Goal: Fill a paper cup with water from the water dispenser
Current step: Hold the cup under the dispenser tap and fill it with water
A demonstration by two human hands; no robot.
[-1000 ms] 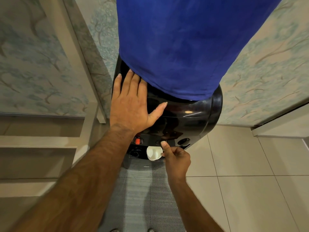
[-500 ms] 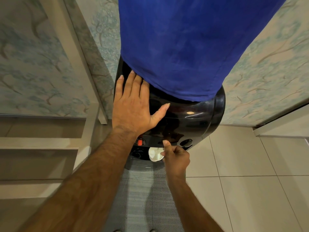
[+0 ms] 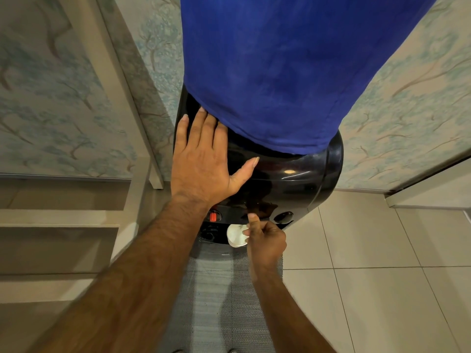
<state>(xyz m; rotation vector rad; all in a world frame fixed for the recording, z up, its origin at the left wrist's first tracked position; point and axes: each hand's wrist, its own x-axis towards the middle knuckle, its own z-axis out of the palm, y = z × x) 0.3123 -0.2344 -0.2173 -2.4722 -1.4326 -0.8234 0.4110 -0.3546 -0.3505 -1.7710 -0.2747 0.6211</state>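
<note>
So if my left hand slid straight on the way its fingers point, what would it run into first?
Probably the blue cloth cover over the bottle: your left hand lies flat on the black water dispenser, and its fingertips already look to be at the cover's lower edge.

I count one water dispenser (image 3: 293,179) in front of me, black, with one blue cover (image 3: 280,72) over the bottle on top. There is one paper cup (image 3: 236,235), white, under the taps. I see two hands: my left hand (image 3: 204,161) and my right hand (image 3: 265,240). On the dispenser's front I make out one red tap (image 3: 213,216) on the left and one dark round button (image 3: 284,217) on the right. One grey mat (image 3: 216,296) lies on the near floor.
</note>
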